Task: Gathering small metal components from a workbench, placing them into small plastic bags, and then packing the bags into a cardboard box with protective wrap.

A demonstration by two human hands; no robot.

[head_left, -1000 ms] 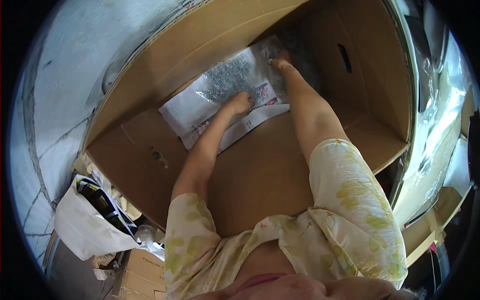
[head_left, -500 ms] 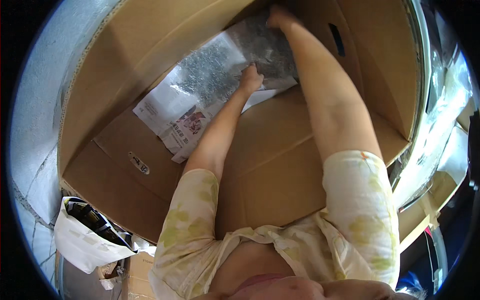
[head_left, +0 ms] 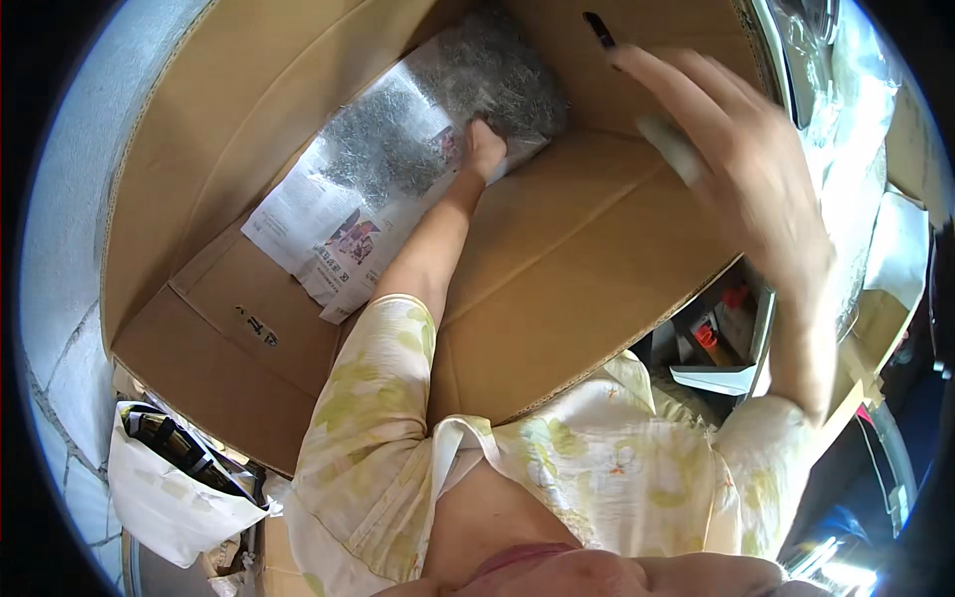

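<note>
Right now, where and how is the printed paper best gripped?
Probably pinch the printed paper by its left edge, from above and left: that end looks thin and bare, while shiny tangled material and the left hand cover much of the rest.

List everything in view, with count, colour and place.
Box: one, brown, centre
Papers: overlapping, count unclear, white printed, in box
Grey material: count unclear, shiny grey, on papers
Bag: one, white, lower left
Carton: one, brown, beside bag
Tray: one, white, right of box
Plastic: count unclear, clear, far right
Shirt: one, cream-green, bottom
Left grip: one, bare, at papers' near side
Right grip: one, bare, raised, picture's upper right
</note>
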